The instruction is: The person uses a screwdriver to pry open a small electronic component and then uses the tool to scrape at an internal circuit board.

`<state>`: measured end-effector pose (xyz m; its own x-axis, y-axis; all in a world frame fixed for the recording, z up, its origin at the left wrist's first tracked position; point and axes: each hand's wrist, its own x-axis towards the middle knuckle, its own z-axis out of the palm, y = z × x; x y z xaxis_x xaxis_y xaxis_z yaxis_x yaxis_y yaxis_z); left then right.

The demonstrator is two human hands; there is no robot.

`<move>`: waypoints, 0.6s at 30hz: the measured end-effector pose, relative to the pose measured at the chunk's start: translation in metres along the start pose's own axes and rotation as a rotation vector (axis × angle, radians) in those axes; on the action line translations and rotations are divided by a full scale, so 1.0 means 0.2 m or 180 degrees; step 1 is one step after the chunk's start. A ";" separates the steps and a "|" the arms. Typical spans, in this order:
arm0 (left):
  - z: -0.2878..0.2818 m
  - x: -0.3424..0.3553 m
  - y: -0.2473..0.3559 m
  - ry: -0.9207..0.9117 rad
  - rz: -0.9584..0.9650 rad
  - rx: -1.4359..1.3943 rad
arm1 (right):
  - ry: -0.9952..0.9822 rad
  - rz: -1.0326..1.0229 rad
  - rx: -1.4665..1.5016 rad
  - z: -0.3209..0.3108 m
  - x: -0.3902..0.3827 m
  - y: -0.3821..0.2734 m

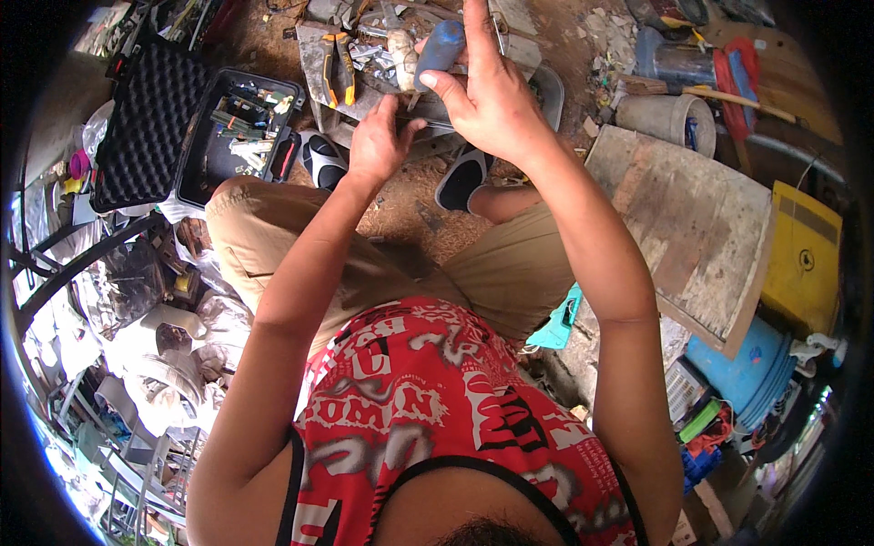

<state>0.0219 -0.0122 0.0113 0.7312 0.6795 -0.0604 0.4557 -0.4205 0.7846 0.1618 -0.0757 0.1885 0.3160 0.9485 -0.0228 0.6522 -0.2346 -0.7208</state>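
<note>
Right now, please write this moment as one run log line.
right hand: grips blue tool handle | left hand: closed beneath it, contents hidden | open black case: left

Two hands are raised above the wooden board (678, 227): the left hand (378, 141) and the right hand (487, 91). One blue-handled tool (440, 47) is in them. Left of the board: one open black case (196, 127), two sandals (323, 159), one pair of yellow-handled pliers (337, 68). Beyond it, one grey bucket (665, 118).
</note>
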 end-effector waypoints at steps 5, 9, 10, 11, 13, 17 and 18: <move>0.02 -0.01 0.00 0.0259 0.0324 -0.0052 | 0.0274 -0.0428 -0.0076 0.02 -0.01 0.04; -0.02 -0.02 0.02 0.0098 0.0298 -0.0211 | 0.0415 -0.0733 -0.0178 0.03 -0.02 0.05; -0.03 -0.01 0.03 0.0068 0.0199 -0.0167 | 0.0528 -0.0929 -0.0262 0.04 -0.01 0.06; -0.03 -0.01 0.03 0.0037 0.0099 -0.0123 | 0.0509 -0.0916 -0.0212 0.04 -0.01 0.07; -0.03 0.00 0.02 0.0033 0.0072 -0.0123 | 0.0466 -0.0884 -0.0110 0.04 -0.01 0.09; -0.03 -0.01 0.03 0.0103 -0.0011 -0.0068 | 0.0406 -0.0870 -0.0176 0.03 -0.01 0.08; -0.03 -0.01 0.03 0.0097 -0.0072 -0.0090 | 0.0326 -0.0706 -0.0120 0.03 -0.01 0.06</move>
<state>0.0214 -0.0125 0.0197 0.7049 0.7068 -0.0598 0.4569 -0.3879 0.8005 0.1638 -0.0795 0.1760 0.2292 0.9516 0.2049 0.7381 -0.0327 -0.6739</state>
